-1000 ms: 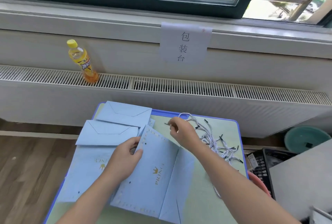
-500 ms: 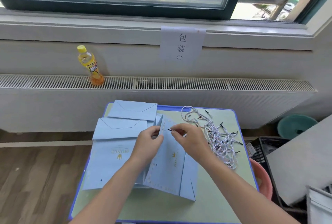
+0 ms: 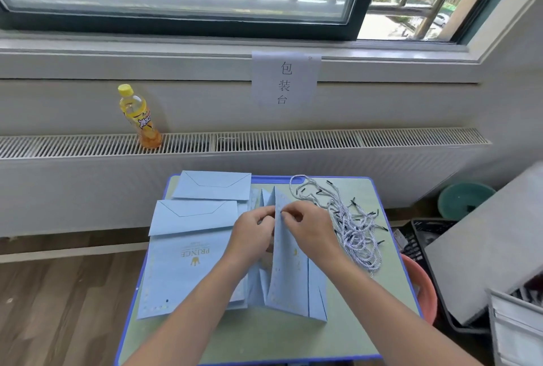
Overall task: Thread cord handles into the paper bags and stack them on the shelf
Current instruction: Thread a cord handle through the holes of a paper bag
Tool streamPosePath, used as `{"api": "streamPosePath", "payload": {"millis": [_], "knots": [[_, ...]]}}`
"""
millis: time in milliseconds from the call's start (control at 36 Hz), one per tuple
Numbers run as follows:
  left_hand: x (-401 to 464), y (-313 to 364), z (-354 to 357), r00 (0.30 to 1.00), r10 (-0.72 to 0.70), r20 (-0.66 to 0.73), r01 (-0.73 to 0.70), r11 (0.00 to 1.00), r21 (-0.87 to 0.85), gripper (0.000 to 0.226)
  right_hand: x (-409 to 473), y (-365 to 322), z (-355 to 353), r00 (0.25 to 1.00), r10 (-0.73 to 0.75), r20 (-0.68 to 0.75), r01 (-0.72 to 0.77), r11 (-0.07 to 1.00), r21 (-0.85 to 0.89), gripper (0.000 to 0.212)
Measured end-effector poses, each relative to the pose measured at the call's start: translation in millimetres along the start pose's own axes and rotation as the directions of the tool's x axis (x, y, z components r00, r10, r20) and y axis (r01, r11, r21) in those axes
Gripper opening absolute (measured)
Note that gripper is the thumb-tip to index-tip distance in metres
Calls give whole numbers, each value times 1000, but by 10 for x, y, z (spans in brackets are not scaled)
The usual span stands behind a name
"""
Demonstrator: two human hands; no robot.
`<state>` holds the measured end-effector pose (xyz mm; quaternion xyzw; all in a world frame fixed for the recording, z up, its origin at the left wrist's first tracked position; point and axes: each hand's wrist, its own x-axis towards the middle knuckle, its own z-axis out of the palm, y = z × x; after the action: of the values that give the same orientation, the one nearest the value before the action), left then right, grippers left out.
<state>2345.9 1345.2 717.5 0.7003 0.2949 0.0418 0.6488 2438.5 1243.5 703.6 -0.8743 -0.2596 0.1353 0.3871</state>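
Observation:
A light blue paper bag [image 3: 286,280] stands half opened on the small green table [image 3: 293,336], its top edge raised between my hands. My left hand [image 3: 252,233] pinches that top edge from the left side. On the right side, my right hand [image 3: 305,227] pinches a cord end against the same edge. A pile of white cord handles with black tips [image 3: 349,221] lies just right of my right hand. A stack of flat blue bags [image 3: 188,263] printed "PRINCE" lies at the left of the table.
A yellow drink bottle [image 3: 139,117] stands on the radiator grille at the back left. A paper sign [image 3: 285,80] hangs under the window sill. To the right are a pink basin [image 3: 423,286], a teal bowl [image 3: 464,199] and a grey board over a black crate.
My right hand brought the cord end from above the bag to its top edge. My left hand moved up to that edge, and the bag's panel rose more upright. The view widened.

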Motion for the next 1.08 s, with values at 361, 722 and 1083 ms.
{"api": "streamPosePath", "payload": {"millis": [361, 722, 1083], "knots": [[59, 73, 21, 999, 20, 29, -26, 980, 196, 38, -33, -15, -206, 980, 113, 166, -146, 969, 198, 11], [190, 115, 284, 942, 335, 15, -240, 641, 729, 20, -65, 58, -437, 971, 183, 156, -219, 940, 263, 22], [140, 160, 353, 932, 312, 185, -260, 219, 940, 25, -82, 103, -547, 982, 169, 90, -180, 973, 144, 8]]}}
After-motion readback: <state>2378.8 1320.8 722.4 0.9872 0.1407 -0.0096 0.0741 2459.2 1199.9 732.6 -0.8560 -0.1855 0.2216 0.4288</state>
